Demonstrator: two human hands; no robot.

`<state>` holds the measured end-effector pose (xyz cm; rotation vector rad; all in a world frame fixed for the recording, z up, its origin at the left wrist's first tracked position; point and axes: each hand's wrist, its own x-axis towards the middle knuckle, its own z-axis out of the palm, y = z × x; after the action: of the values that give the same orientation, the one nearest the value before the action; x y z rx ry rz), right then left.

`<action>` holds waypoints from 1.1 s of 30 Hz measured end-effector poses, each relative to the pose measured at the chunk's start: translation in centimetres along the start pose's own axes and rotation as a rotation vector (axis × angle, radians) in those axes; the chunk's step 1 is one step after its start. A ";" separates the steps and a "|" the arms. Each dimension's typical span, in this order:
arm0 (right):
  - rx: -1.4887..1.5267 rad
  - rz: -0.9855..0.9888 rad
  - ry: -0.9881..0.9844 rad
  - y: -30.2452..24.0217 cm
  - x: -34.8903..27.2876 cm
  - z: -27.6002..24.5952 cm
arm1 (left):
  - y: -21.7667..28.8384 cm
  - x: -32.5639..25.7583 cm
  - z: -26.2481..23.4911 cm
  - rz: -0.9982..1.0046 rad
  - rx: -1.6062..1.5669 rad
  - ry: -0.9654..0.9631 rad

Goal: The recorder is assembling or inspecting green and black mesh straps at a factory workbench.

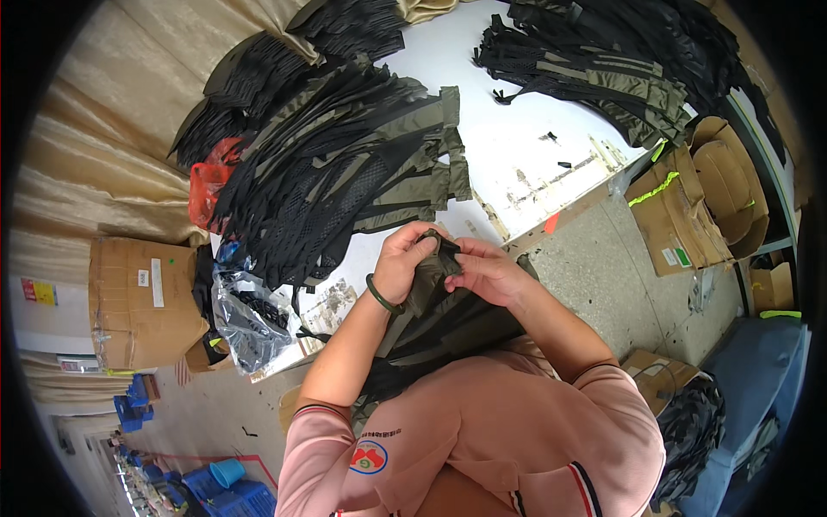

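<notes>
Both my hands are raised over the near edge of the white table, close together on one dark olive fabric piece (424,289). My left hand (407,258) pinches its upper edge between thumb and fingers; a dark green bangle circles that wrist. Beside it, my right hand (484,269) grips the edge's other side, fingertips bent inward. A small fold or opening shows between the hands. The rest of the cloth hangs down toward my lap, over more dark fabric (457,332). Just beyond my hands lies a large fanned pile of black mesh and olive fabric pieces (345,172).
Another black and olive pile (603,69) covers the table's far right. A red plastic bag (207,189) and a clear plastic bag (251,319) sit at the left edge. Cardboard boxes (142,302) stand left, with an open carton (676,215) at right. Blue fabric (749,396) hangs lower right.
</notes>
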<state>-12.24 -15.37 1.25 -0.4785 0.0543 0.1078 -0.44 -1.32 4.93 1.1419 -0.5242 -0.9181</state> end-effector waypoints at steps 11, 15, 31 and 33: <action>-0.983 -0.482 0.429 -1.6 0.4 -1.5 | 0.8 -0.1 0.5 -0.269 0.358 0.108; -1.185 -0.341 0.228 -0.9 0.0 0.7 | 0.0 -0.1 0.1 -0.294 0.308 0.166; -0.824 -0.182 0.282 -3.0 0.9 -0.4 | -1.4 -1.3 -2.6 -0.445 0.101 0.035; -0.675 -0.241 0.383 -4.2 0.5 -0.3 | -0.9 -2.3 -2.6 -0.440 0.173 -0.054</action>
<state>-11.22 -19.11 2.85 -1.1715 0.3415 -0.2132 0.03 1.87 3.36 1.4246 -0.4068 -1.3036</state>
